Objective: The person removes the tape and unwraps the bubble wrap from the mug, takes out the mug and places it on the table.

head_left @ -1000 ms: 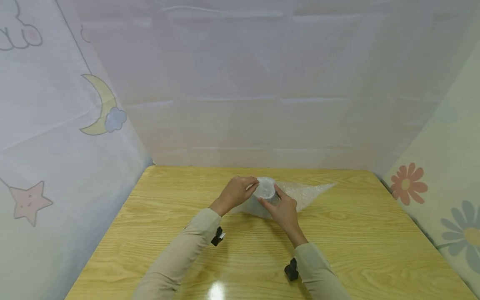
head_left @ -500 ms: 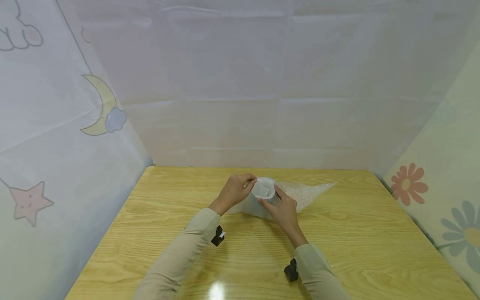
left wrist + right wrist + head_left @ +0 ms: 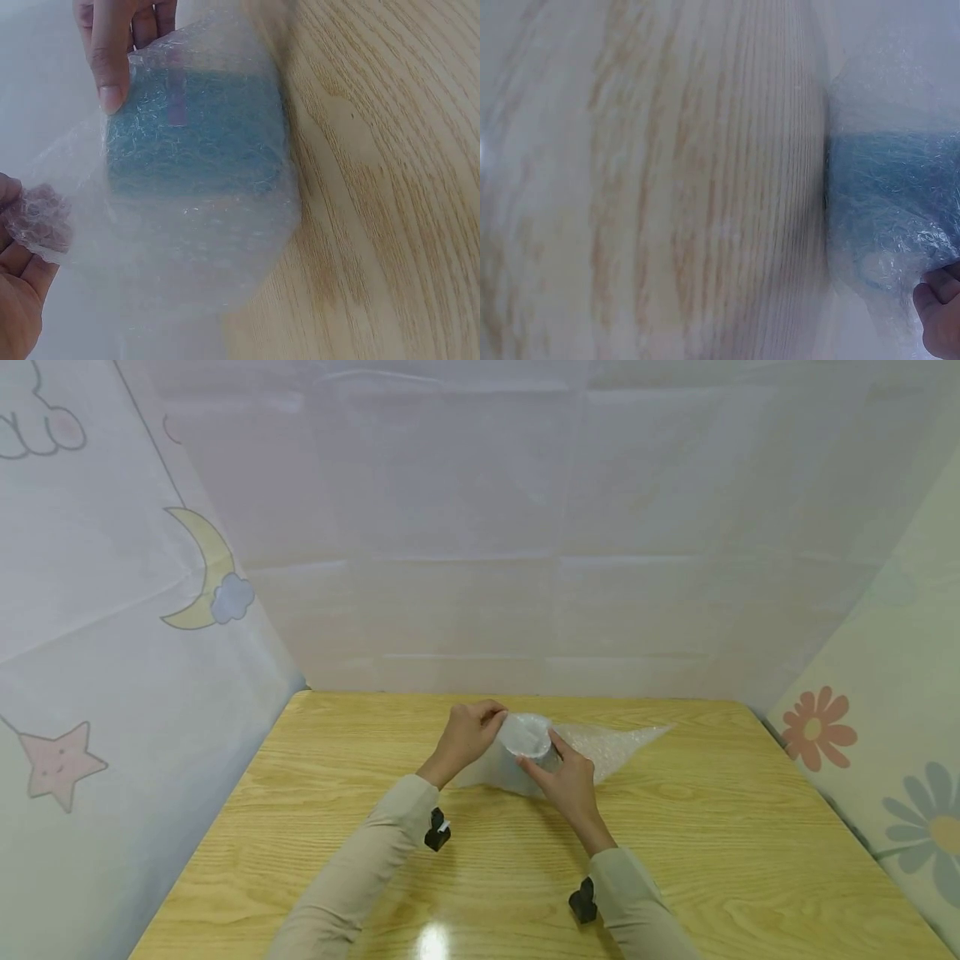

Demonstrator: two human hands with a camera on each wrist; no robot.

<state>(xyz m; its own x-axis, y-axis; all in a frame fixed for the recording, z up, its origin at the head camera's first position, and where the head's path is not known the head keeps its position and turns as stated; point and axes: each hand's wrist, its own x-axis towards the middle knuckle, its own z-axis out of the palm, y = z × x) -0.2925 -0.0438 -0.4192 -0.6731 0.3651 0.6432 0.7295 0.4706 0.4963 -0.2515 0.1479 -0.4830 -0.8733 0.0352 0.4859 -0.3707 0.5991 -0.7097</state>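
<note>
A blue round-topped object (image 3: 195,135), like a tub or canister, stands upright wrapped in bubble wrap (image 3: 202,247); its exact kind is blurred by the film. In the head view its pale round top (image 3: 527,735) faces up. My left hand (image 3: 467,739) pinches a gathered edge of the bubble wrap at the upper left of that top. On the near right side my right hand (image 3: 564,777) grips the wrapped object near its rim, thumb in front and a finger behind. The right wrist view shows fingertips of the right hand (image 3: 943,304) against the film.
Everything stands on a wood-grain table (image 3: 337,877). A loose tail of bubble wrap (image 3: 611,747) stretches out to the right. Patterned cloth walls (image 3: 450,527) close off the back and sides. A dark wrist camera (image 3: 582,902) hangs under each sleeve.
My left hand has moved slightly left and up, drawing the pinched bubble wrap edge outward from the round top. The right hand keeps its grip in place.
</note>
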